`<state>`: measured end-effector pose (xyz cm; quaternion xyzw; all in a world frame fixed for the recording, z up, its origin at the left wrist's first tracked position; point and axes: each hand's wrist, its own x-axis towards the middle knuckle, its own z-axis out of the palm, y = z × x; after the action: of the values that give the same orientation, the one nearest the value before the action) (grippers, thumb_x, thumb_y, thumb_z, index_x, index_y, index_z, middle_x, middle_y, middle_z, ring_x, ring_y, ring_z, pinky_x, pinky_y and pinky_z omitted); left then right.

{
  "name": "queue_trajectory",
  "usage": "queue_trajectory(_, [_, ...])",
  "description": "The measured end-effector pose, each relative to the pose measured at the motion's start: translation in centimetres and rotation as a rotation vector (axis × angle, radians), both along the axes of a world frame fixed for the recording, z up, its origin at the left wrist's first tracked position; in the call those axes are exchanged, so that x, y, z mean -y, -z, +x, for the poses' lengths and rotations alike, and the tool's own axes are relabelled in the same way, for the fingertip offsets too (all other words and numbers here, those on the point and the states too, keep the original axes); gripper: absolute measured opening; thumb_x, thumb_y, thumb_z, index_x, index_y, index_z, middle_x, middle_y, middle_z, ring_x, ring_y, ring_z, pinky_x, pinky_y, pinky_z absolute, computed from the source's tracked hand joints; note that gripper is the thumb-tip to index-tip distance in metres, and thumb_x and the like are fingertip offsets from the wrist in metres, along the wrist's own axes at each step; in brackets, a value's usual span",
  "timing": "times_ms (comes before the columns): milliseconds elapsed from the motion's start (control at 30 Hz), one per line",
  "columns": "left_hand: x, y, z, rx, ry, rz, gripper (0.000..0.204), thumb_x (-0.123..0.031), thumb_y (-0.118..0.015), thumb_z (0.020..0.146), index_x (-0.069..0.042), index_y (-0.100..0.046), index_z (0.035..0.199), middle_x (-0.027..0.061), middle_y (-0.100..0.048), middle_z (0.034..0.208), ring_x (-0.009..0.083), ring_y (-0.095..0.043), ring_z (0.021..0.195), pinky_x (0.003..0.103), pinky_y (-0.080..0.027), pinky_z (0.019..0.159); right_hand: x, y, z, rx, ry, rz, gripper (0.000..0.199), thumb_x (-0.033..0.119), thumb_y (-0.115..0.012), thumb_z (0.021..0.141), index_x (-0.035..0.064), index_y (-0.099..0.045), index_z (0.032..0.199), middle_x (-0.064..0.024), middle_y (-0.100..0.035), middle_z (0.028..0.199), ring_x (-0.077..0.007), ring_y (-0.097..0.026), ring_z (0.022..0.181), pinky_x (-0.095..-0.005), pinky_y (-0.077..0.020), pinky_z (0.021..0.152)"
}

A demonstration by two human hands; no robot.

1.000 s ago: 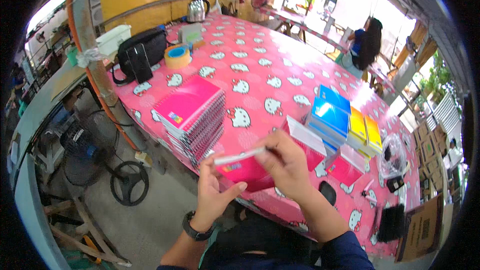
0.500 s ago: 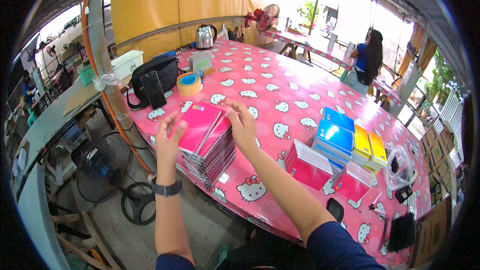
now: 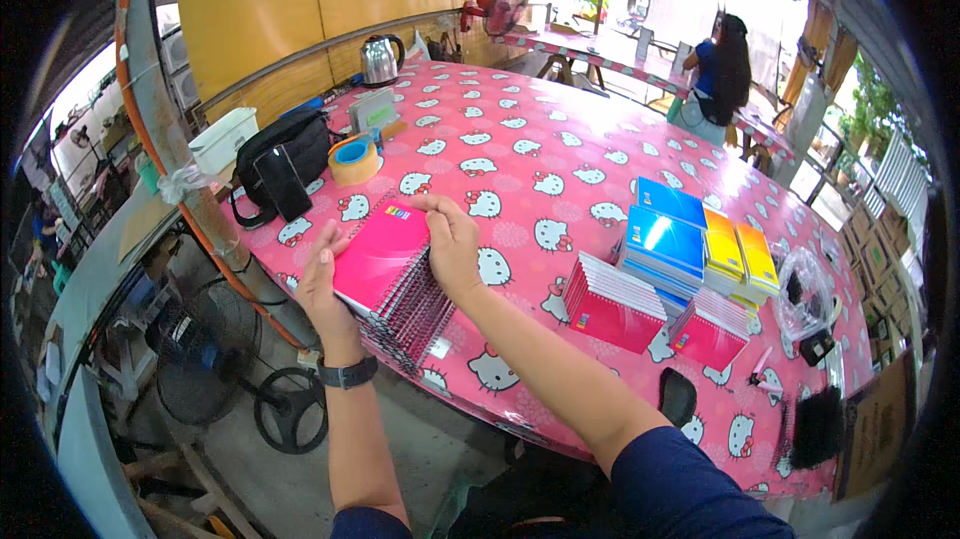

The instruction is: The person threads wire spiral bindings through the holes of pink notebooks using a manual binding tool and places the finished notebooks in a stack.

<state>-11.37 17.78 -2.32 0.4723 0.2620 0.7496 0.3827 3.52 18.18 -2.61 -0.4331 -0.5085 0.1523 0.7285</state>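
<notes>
A tall stack of pink spiral notebooks [image 3: 385, 254] stands near the table's left edge, its black wire bindings showing along the right and front sides. My left hand [image 3: 325, 277] rests along the stack's left side, fingers stretched out and thumb raised by the top cover. At the far right corner of the stack, my right hand [image 3: 452, 244] has its fingers bent around the top notebook's bound edge. The undersides of its fingers are hidden. A dark watch [image 3: 348, 372] is on my left wrist.
Right of centre stand pink notebook stacks [image 3: 612, 314], blue notebooks [image 3: 662, 244] and yellow notebooks [image 3: 742, 257]. Tape rolls [image 3: 355, 157], a phone [image 3: 283, 184], a black bag [image 3: 285, 144] and a kettle [image 3: 380, 61] lie beyond my hands. A floor fan [image 3: 205, 354] stands left; another person [image 3: 722, 74] is far off.
The top pink notebooks were fanned askew and now lie squared on the stack. My right hand has closed in on the corner. The view has shifted slightly.
</notes>
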Motion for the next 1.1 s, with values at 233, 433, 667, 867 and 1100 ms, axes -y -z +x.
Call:
queue_trajectory(233, [-0.6, 0.6, -0.3, -0.063, -0.006, -0.157, 0.048, -0.030, -0.034, 0.098, 0.010, -0.058, 0.110, 0.0178, -0.059, 0.114, 0.0221, -0.058, 0.100, 0.032, -0.043, 0.089, 0.9, -0.8, 0.5, 0.035, 0.101, 0.014, 0.022, 0.016, -0.053, 0.088, -0.0008, -0.059, 0.101, -0.0147, -0.062, 0.088, -0.0240, -0.060, 0.083, -0.0337, -0.0460, 0.076])
queue_trajectory(433, [2.1, -0.1, -4.8, 0.069, -0.067, 0.128, 0.061, -0.043, -0.024, 0.097, 0.006, -0.042, 0.128, 0.0157, -0.046, 0.133, 0.0260, -0.040, 0.124, 0.039, -0.029, 0.099, 12.5, 0.0, 9.1, 0.796, 0.186, -0.074, 0.026, 0.007, -0.061, 0.070, 0.0042, -0.061, 0.096, -0.0117, -0.059, 0.089, -0.0301, -0.056, 0.090, -0.0416, -0.0439, 0.080])
queue_trajectory(667, [11.6, -1.8, -2.4, 0.181, -0.116, 0.426, 0.052, -0.040, -0.029, 0.095, 0.004, -0.053, 0.111, 0.0225, -0.047, 0.124, 0.0274, -0.044, 0.116, 0.038, -0.036, 0.096, 24.1, 3.1, 21.4, 1.081, 0.654, -0.404, 0.026, 0.011, -0.069, 0.066, 0.0092, -0.061, 0.090, -0.0074, -0.057, 0.088, -0.0262, -0.053, 0.093, -0.0404, -0.0412, 0.077])
queue_trajectory(867, [16.9, -1.9, 9.5, -0.304, 0.182, 0.241, 0.053, -0.006, -0.059, 0.078, 0.006, -0.039, 0.125, 0.0188, -0.042, 0.129, 0.0282, -0.041, 0.120, 0.039, -0.033, 0.101, 25.5, 0.6, 19.1, 0.809, 0.520, -0.315, 0.022, 0.011, -0.070, 0.067, 0.0065, -0.060, 0.086, -0.0096, -0.055, 0.080, -0.0290, -0.054, 0.081, -0.0396, -0.0439, 0.068])
queue_trajectory(1100, [17.6, 8.3, 12.7, -0.451, 1.097, -0.175, 0.034, -0.003, -0.062, 0.084, 0.001, -0.049, 0.115, 0.0100, -0.057, 0.110, 0.0141, -0.053, 0.103, 0.027, -0.044, 0.086, 33.9, 2.0, 12.3, 0.434, 0.338, -0.429, 0.020, 0.009, -0.068, 0.075, 0.0039, -0.062, 0.093, -0.0068, -0.060, 0.085, -0.0186, -0.057, 0.078, -0.0301, -0.0449, 0.069])
